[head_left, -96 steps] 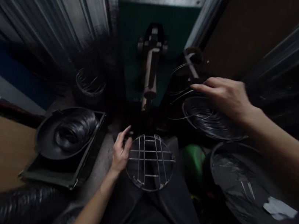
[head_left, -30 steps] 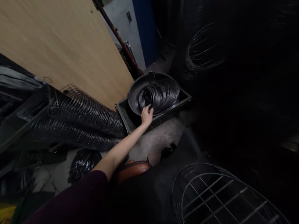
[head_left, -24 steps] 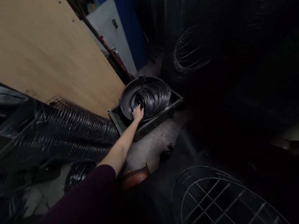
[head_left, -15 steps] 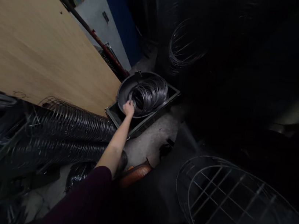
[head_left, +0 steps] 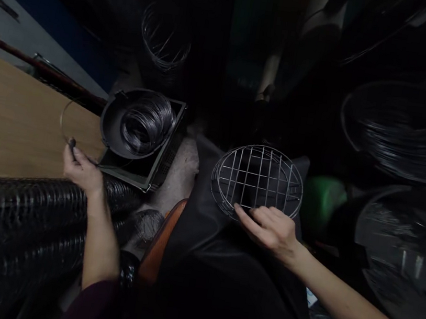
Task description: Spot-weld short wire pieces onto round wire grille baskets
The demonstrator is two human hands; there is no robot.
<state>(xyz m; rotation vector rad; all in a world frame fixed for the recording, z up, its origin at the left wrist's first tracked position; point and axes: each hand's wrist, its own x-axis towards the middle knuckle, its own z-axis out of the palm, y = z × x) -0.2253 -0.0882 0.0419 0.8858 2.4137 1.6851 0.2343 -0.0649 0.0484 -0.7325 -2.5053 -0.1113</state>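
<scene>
My left hand [head_left: 83,172] is raised at the left with thumb and fingers pinched on a thin wire ring [head_left: 61,118], whose faint outline is partly lost against the background. Beyond it, a dark round tub [head_left: 109,129] holds a bundle of loose grey wire rings [head_left: 155,119]. On my lap, over a dark apron [head_left: 208,190], lies a round wire grid [head_left: 259,175] with crossing bars and a double rim. My right hand [head_left: 270,231] grips the near edge of this grid, fingers curled over the rim and one digit stretched along it.
Below the tub is a dark crate [head_left: 150,178]. Long stacks of wire hoops [head_left: 20,206] run along the left, beside a wooden board [head_left: 1,114]. A dark bin with metal pieces [head_left: 389,226] and a green object [head_left: 324,199] stand at the right.
My left hand has drawn back from the tub toward the left, now with a wire ring in it. The view has swung right, bringing my right hand and the whole grid into sight.
</scene>
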